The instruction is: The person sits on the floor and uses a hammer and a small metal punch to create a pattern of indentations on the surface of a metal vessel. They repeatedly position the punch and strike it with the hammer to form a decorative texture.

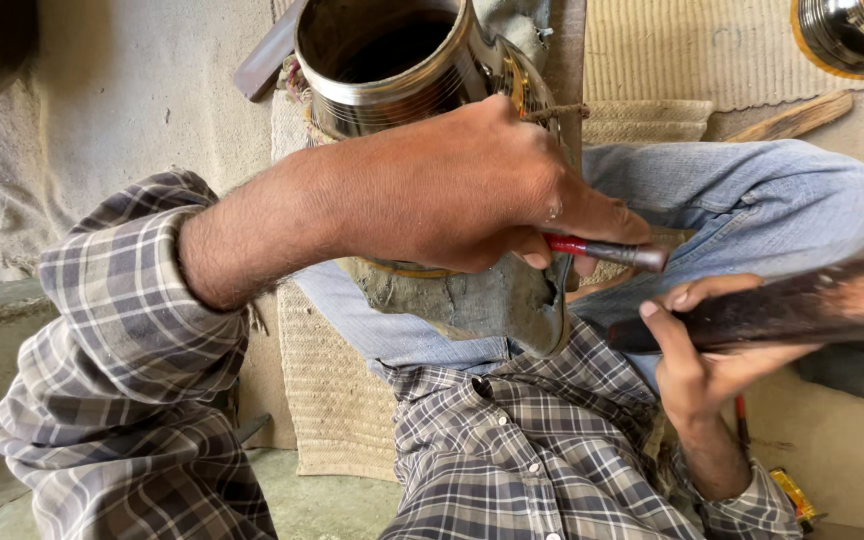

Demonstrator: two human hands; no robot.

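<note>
Head view: our left hand (472,185) is closed tight round a slim punch-like tool with a red grip (607,250), thumb and fingers pinching it so that its dark steel tip points right, just beside the lower rim of the metal vessel (392,60); our right hand (697,365) is wrapped round the dark handle of a striking tool (782,310), which is blurred and runs off toward the right edge of the view, so we cannot tell the shape of its head. The vessel lies on its side across our lap, open mouth toward the top of the view, resting on a grey worn pad (502,300) over the blue jeans (752,205).

As we judge it, the step asks for a steady tool tip set square to the rim, the left fingers kept behind the struck end, and short, controlled blows; the vessel should stay wedged against the leg so it cannot roll.

Around us: a woven mat (337,400) under the legs, a second shiny vessel (852,35) at the top right corner, a wooden stick (792,120) near it, and a small yellow-handled tool (797,495) on the floor at lower right. Our own left forearm hides much of the vessel's body, and the knee crowds the swing.
</note>
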